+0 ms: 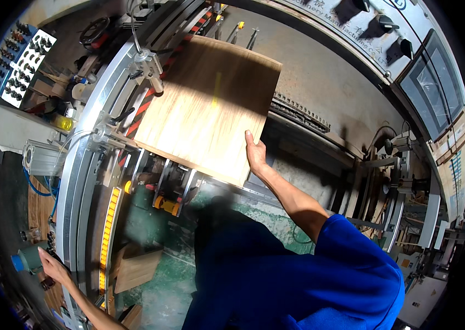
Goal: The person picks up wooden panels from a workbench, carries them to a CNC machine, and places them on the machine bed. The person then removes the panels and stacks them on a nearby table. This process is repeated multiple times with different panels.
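Observation:
A light wood-grain board [199,110], roughly square, lies flat across the machine, its far part in shadow. My right hand [255,154] grips its right edge, thumb on top and the other fingers hidden beneath. The board's left side lies along a red-and-black striped strip [142,113], below a metal clamp cylinder [149,69]. Far from the board, my left hand [53,268] reaches to the lower left, beside the metal rail [81,165] and a teal motor-like cylinder [28,259]. Its visible fingers look stretched out, with nothing seen in them; some are hidden.
Yellow rollers [109,236] line a track at the left. A loose wooden board [138,270] leans near the green floor [161,297]. A control panel with dark knobs [382,25] and a screen [428,88] stands upper right. A chain [301,113] runs right of the board.

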Tool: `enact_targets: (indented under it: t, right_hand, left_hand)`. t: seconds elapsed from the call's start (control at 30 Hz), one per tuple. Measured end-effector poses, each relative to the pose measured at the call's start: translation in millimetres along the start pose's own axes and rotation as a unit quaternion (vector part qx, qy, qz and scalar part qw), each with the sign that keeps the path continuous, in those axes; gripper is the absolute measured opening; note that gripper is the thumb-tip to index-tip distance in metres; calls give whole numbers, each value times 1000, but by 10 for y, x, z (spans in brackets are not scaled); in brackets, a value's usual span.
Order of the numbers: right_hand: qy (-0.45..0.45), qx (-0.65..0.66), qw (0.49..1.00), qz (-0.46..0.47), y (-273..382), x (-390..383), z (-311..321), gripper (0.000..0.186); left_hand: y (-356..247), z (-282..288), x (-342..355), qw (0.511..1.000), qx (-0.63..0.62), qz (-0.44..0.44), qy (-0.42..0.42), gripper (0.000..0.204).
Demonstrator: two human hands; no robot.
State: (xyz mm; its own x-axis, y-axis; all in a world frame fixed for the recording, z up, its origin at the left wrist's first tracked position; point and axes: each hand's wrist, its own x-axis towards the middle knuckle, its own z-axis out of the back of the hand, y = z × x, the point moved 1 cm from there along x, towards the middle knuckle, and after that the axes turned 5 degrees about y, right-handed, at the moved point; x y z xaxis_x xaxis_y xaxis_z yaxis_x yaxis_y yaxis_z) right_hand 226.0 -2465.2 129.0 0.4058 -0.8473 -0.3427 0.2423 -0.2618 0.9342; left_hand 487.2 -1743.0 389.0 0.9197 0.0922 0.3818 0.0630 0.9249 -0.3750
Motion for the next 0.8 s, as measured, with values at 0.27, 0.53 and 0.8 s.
enact_targets:
  t: [0.27, 0.53, 0.8]
  right_hand:
    - [7, 5, 1000, -3, 15, 132, 173, 66]
    - [6, -126, 992, -13, 289, -90, 564, 70]
    - [-4, -131, 991, -10, -483, -1324, 1400, 66]
  left_hand:
    - [-135, 13, -37, 998, 7, -45, -44, 54]
    - [-506, -226, -1310, 955, 51, -281, -79, 20]
    - [-582, -793, -3013, 964, -81, -135, 212, 34]
